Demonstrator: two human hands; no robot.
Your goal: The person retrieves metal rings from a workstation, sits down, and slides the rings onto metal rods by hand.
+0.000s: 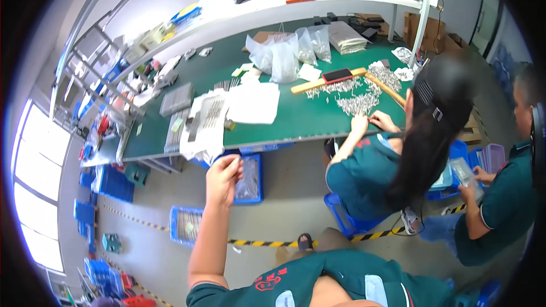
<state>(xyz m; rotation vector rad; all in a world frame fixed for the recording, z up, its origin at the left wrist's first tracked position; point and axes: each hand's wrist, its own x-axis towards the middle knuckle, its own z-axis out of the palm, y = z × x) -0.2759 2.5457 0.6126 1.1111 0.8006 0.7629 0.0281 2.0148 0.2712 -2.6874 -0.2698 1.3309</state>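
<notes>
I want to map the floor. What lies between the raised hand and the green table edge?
In the head view, the left hand holds a clear bag; between it and the table lie a blue bin and white sheets.

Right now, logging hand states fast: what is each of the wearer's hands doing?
Left hand: raised, fingers pinched on a small clear bag.
Right hand: not in view.

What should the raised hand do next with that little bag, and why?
Probably lower the bag toward the green table. The left hand pinches its top edge, so it hangs in the air above the blue bins on the floor. White sheets and other bags already lie on the table. The right hand isn't in view.
</notes>
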